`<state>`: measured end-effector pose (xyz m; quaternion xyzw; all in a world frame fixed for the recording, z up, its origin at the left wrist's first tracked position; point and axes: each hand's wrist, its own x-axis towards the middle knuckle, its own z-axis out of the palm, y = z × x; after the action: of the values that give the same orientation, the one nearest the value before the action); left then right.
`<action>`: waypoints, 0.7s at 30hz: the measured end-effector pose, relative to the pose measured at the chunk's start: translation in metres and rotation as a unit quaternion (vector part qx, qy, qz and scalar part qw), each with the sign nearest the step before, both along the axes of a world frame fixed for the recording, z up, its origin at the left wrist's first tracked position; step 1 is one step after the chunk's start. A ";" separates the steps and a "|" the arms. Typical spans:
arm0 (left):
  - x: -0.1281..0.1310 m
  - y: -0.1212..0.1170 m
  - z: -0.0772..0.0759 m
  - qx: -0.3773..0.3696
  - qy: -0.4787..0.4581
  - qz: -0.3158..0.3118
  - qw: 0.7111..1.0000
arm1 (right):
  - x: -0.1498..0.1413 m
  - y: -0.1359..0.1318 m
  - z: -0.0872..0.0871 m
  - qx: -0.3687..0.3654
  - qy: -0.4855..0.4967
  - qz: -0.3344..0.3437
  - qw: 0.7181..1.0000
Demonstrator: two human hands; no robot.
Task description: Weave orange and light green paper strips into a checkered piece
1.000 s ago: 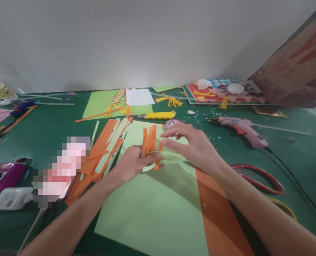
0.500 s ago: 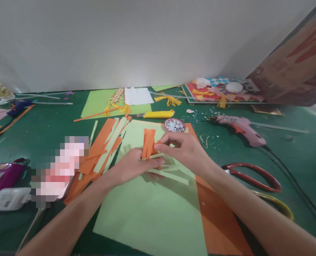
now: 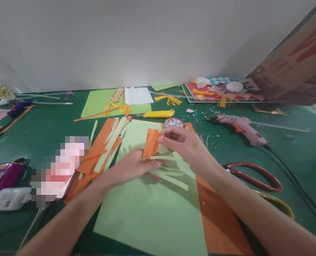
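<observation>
My left hand (image 3: 139, 165) is closed on a small bundle of paper strips. Upright orange paper strips (image 3: 150, 142) rise from its grip, while pale green paper strips (image 3: 174, 180) stick out sideways to the right. At the top right of the bundle, my right hand (image 3: 186, 142) pinches with thumb and index finger at the edge of an orange strip. Both hands are above a pale green paper sheet (image 3: 147, 217), which lies over a larger orange sheet (image 3: 219, 220). How the strips cross inside my left palm is hidden by the fingers.
Loose orange and green strips (image 3: 104, 149) lie to the left, beside a blurred-out phone (image 3: 64, 167). Beyond are a yellow cutter knife (image 3: 159, 113) and a dish of beads (image 3: 174, 122). On the right are a pink glue gun (image 3: 243, 128) and scissors (image 3: 254, 176).
My right hand has moved slightly up and to the right at the orange strips. The bundle's orange strips now lean more to the right, and my left hand's hold continues.
</observation>
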<state>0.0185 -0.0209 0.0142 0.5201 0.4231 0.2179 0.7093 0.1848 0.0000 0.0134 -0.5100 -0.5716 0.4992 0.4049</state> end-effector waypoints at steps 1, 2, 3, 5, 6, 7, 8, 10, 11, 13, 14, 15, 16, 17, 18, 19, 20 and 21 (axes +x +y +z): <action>0.000 0.000 0.000 -0.007 -0.002 0.003 1.000 | 0.003 0.002 0.000 -0.019 -0.005 0.027 0.999; -0.001 0.000 0.000 -0.012 -0.001 0.003 1.000 | 0.005 0.003 0.000 -0.042 -0.008 0.063 0.997; -0.002 0.000 -0.001 -0.015 0.000 0.000 1.000 | 0.008 0.003 0.001 -0.064 -0.008 0.102 0.993; -0.003 0.000 -0.002 -0.019 0.005 -0.014 1.000 | 0.010 0.003 0.000 -0.093 0.000 0.162 0.982; -0.004 -0.001 -0.002 -0.022 0.009 -0.022 0.999 | 0.011 0.003 0.000 -0.101 0.006 0.174 0.980; -0.004 -0.001 -0.003 -0.026 0.015 -0.028 0.999 | 0.010 0.002 -0.001 -0.107 0.015 0.177 0.978; -0.004 -0.001 -0.003 -0.031 0.021 -0.033 0.999 | 0.010 0.001 -0.002 -0.115 0.026 0.178 0.977; -0.004 0.000 -0.003 -0.037 0.026 -0.041 0.998 | 0.008 0.001 -0.004 -0.127 0.051 0.173 0.975; -0.004 0.000 -0.003 -0.035 0.023 -0.044 0.998 | 0.007 0.001 -0.005 -0.130 0.062 0.163 0.976; -0.003 0.001 -0.002 -0.024 0.016 -0.045 0.999 | 0.006 0.003 -0.006 -0.133 0.077 0.135 0.979; -0.003 0.001 -0.001 -0.017 0.016 -0.042 0.999 | 0.005 0.003 -0.006 -0.133 0.081 0.117 0.981; -0.003 0.002 -0.001 -0.011 0.022 -0.034 0.999 | 0.005 0.004 -0.006 -0.133 0.084 0.101 0.982; -0.003 0.002 0.000 -0.006 0.033 -0.023 0.999 | 0.005 0.004 -0.006 -0.133 0.086 0.086 0.984; -0.002 0.001 0.001 -0.001 0.047 -0.008 0.999 | 0.005 0.005 -0.006 -0.134 0.088 0.074 0.984; -0.001 0.001 0.001 0.004 0.060 0.009 0.998 | 0.004 0.005 -0.006 -0.134 0.088 0.066 0.985; -0.001 0.000 0.002 0.011 0.067 0.026 0.997 | 0.004 0.005 -0.006 -0.131 0.087 0.056 0.986; 0.000 -0.001 0.003 0.017 0.067 0.038 0.997 | 0.003 0.005 -0.006 -0.124 0.085 0.046 0.988; 0.001 -0.002 0.004 0.023 0.062 0.045 0.997 | 0.002 0.005 -0.006 -0.114 0.082 0.035 0.990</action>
<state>0.0198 -0.0225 0.0180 0.5291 0.4846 0.2266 0.6587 0.1872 0.0055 0.0074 -0.4899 -0.4935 0.6147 0.3721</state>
